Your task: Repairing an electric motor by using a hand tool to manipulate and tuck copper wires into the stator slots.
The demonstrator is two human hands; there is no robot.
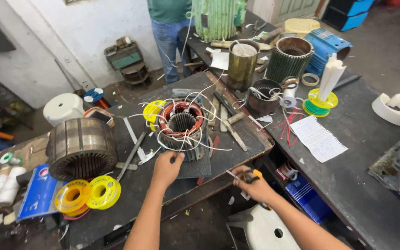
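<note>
A motor stator (pixel 180 124) with copper windings and loose white wires sits in the middle of a dark workbench (pixel 237 153). My left hand (pixel 165 167) is closed on a wire at the stator's near side. Off the bench's front edge, my right hand (pixel 251 184) grips a small tool with a yellow and black handle (pixel 252 175); its thin metal tip points left toward the bench.
A large bare stator core (pixel 81 147) lies at left, with yellow tape spools (pixel 88 194) in front. A ribbed stator (pixel 289 56), a metal can (pixel 241 65), a paper note (pixel 318 138) and a yellow-green spool (pixel 321 101) sit to the right. A person in jeans (pixel 168 32) stands behind. A white stool (pixel 262 231) is below.
</note>
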